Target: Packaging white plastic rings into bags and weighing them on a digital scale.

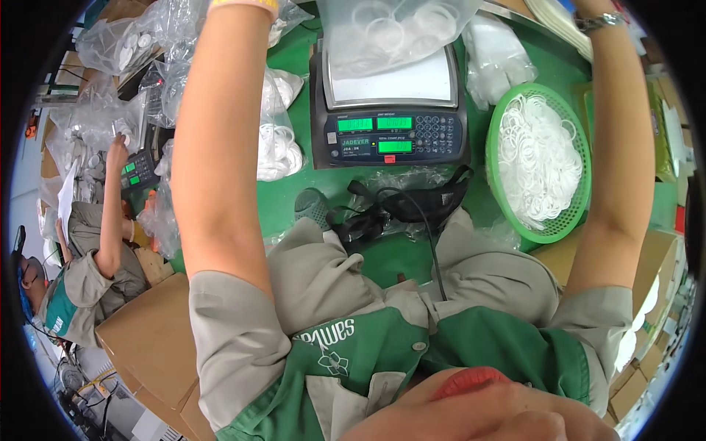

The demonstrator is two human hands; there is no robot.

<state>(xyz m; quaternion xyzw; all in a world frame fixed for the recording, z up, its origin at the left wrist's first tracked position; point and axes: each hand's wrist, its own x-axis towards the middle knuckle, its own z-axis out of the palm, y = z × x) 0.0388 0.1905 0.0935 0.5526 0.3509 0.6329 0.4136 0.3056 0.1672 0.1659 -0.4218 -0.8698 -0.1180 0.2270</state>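
Both my arms reach forward past the top edge of the view. Of my left arm the forearm and a yellow band at the wrist show; the left hand itself is cut off. A sliver of my right hand (590, 6) shows beyond a metal bracelet, its fingers out of sight. Between the forearms stands a dark counting scale (397, 151) with lit green displays. A clear plastic bag (397, 37) with white rings in it hangs over or rests on the scale's pan; which, I cannot tell. Inside my right forearm sits a green basket (493, 173) full of thin white rings (540, 162).
Bags of white rings (278, 151) lie beside my left forearm. A bundle of clear plastic bags (496, 62) lies right of the scale. A black strapped pouch (434, 202) with a cable is in front of me. Far left, a co-worker (95, 272) reaches toward another scale (140, 170). Cardboard boxes (151, 338) stand lower left.
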